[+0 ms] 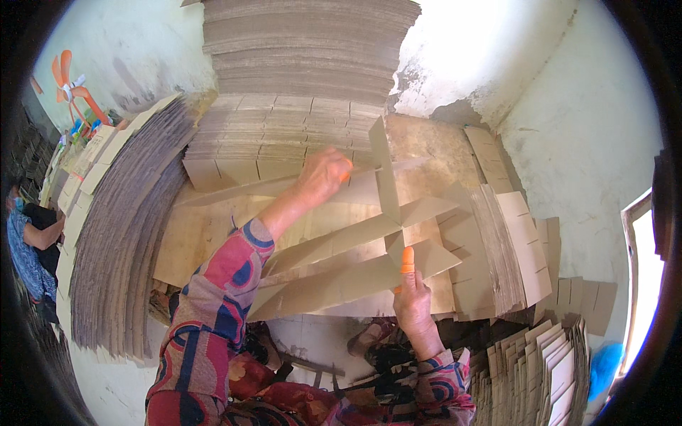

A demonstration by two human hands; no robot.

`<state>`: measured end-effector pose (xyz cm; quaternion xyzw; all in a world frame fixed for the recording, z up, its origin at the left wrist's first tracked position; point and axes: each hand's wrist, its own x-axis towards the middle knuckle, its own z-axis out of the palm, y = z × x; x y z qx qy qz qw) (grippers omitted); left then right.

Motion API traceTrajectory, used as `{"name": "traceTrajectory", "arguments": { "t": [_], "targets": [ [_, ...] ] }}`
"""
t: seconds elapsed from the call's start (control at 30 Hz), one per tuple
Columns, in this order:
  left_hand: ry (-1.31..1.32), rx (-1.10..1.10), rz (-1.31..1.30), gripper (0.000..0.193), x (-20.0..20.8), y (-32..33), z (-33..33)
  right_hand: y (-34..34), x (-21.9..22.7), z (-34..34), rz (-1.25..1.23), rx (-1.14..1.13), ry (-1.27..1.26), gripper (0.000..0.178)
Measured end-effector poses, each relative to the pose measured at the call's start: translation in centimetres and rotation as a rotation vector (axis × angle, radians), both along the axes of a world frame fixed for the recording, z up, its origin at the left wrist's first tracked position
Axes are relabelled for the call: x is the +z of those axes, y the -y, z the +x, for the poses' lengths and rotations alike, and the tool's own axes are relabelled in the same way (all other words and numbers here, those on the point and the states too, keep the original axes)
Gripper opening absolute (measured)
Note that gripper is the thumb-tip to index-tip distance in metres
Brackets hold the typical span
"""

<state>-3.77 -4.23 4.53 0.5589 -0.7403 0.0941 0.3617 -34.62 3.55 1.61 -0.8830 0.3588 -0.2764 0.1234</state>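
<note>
Several long slotted cardboard strips [327,245] stand on edge across the wooden table, slanting from lower left to upper right. A crosswise cardboard strip [386,174] meets them at their right part. My left hand [327,174] is closed at the far long strip, with an orange finger cover showing; its fingertips are partly hidden. Nearer to me, my right hand [413,302] pinches at the near end of the crosswise strip. One finger in an orange cover points up there, and a second orange cover shows beside it.
Slotted cardboard stacks stand at the table's back [277,135], left [128,213] and right [504,248]. More pieces [533,369] are piled low at the right. An orange fan [71,89] is at the far left. Another person [35,241] is at the left edge.
</note>
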Motion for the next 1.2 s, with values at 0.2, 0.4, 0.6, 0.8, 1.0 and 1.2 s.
{"name": "traceTrajectory", "arguments": {
  "t": [0.2,0.4,0.6,0.8,1.0,1.2],
  "targets": [
    [0.05,-0.04,0.104,0.02,0.1,-1.2,-0.5,-0.9,0.8,-0.6,-0.007,-0.004,0.005,0.079],
    [-0.06,-0.012,-0.011,0.021,-0.4,-1.6,-1.2,-1.5,2.0,-1.3,0.022,0.014,-0.106,0.081],
    [-0.091,-0.101,0.106,0.023,-0.7,-3.0,-2.9,-2.1,3.2,-2.0,0.078,0.03,-0.119,0.085],
    [-0.187,-0.009,0.114,0.025,-1.1,-3.7,-2.8,-2.7,4.2,-2.3,0.105,0.002,-0.076,0.085],
    [-0.091,-0.055,0.173,0.019,-2.0,-3.6,-3.6,-2.6,3.4,-2.3,0.163,-0.063,-0.122,0.071],
    [-0.003,-0.025,0.392,0.011,-5.1,-4.1,-2.8,-2.7,3.2,-2.4,0.221,-0.025,-0.19,0.072]
  ]
}}
